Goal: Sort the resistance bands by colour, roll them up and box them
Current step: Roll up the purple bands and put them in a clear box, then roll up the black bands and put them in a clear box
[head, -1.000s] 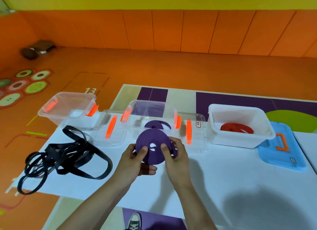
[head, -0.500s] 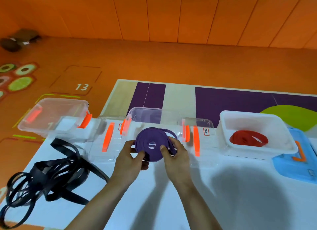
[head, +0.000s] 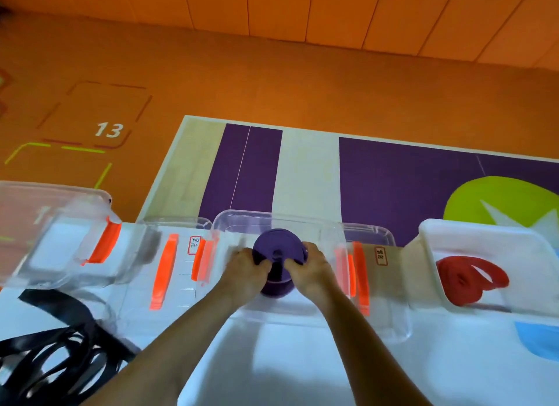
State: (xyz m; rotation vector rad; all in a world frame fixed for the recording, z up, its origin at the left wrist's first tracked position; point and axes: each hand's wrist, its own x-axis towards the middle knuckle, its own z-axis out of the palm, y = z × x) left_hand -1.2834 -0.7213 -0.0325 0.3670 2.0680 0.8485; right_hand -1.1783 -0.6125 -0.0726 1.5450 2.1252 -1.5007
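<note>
A rolled purple resistance band [head: 279, 243] sits between my two hands inside the middle clear box [head: 242, 224]. My left hand [head: 246, 269] grips its left side and my right hand [head: 313, 269] grips its right side. Below it lies a second purple roll [head: 276, 287], partly hidden by my hands. A rolled red band [head: 465, 277] lies in the white box [head: 484, 233] at the right. Loose black bands [head: 51, 354] are tangled on the white table at the lower left.
An empty clear box [head: 54, 239] with orange clips stands at the left. Clear lids with orange latches [head: 165, 272] lie either side of the middle box. A blue lid [head: 541, 340] shows at the right edge. The orange floor lies beyond the table.
Both hands have carried the purple roll forward and down into the middle clear box. The camera has tilted down and moved closer.
</note>
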